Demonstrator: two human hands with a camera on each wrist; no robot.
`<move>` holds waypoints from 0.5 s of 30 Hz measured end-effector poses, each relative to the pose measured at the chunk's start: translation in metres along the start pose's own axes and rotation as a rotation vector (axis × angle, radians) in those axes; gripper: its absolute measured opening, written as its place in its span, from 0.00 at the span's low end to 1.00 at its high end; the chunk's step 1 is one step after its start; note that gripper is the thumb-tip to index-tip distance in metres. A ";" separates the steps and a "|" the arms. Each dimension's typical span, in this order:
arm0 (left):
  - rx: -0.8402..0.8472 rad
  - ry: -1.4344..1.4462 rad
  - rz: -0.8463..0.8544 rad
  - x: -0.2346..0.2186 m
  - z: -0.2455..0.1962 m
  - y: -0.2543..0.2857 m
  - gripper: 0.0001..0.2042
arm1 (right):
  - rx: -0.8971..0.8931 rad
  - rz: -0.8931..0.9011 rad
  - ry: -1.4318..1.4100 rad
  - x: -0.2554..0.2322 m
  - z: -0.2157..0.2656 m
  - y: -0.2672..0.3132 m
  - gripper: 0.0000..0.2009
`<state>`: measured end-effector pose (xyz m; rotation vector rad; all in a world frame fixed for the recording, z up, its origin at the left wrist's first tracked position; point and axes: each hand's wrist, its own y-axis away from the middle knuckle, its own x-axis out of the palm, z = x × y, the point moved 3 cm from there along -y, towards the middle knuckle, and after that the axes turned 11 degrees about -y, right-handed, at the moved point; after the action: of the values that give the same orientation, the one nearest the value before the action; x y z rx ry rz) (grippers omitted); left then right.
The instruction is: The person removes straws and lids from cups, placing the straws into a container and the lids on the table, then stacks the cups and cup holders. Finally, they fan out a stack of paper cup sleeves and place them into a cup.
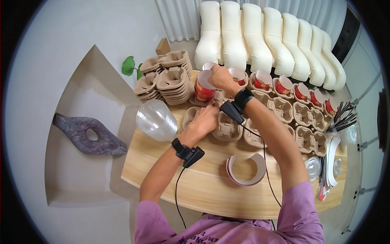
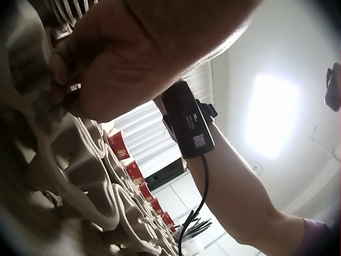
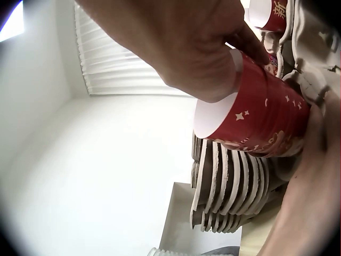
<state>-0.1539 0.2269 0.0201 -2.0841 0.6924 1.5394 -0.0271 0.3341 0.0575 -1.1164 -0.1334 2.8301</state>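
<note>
A red printed paper cup [image 1: 204, 87] with a white inside leans in a brown moulded-pulp cup carrier at the back left of the table. My right hand [image 1: 224, 79] grips its rim; in the right wrist view the fingers [image 3: 250, 45] reach over the outer side. Just in front of the cup, my left hand [image 1: 204, 120] pinches the edge of a pulp carrier [image 1: 227, 127]. The left wrist view shows the thumb and fingers closed at the carrier's ridge [image 2: 45, 112], partly in shadow. Another red cup [image 1: 237, 75] stands in a carrier to the right.
Stacked carriers [image 1: 172, 83] stand at the back left, with nested clear plastic cups [image 1: 156, 118] before them. More red cups [image 1: 284, 85] line the back row. A curled paper strip [image 1: 246, 181] lies near the front; black straws [image 1: 344, 116] and clear lids [image 1: 313, 168] lie right.
</note>
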 end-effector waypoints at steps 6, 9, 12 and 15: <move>-0.009 -0.046 -0.030 0.001 0.000 0.001 0.20 | -0.024 0.021 0.012 -0.001 -0.002 0.000 0.16; 0.007 -0.042 -0.046 0.000 0.002 0.002 0.19 | -0.055 0.023 0.025 -0.003 0.001 0.001 0.15; -0.006 -0.071 -0.025 0.000 0.002 0.001 0.21 | -0.080 0.028 0.055 -0.007 0.006 0.001 0.16; -0.005 -0.090 -0.018 0.004 0.005 -0.001 0.22 | -0.110 -0.043 0.023 -0.013 0.008 0.001 0.15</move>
<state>-0.1556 0.2303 0.0150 -2.0054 0.6360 1.6161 -0.0229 0.3312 0.0720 -1.1519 -0.3107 2.8017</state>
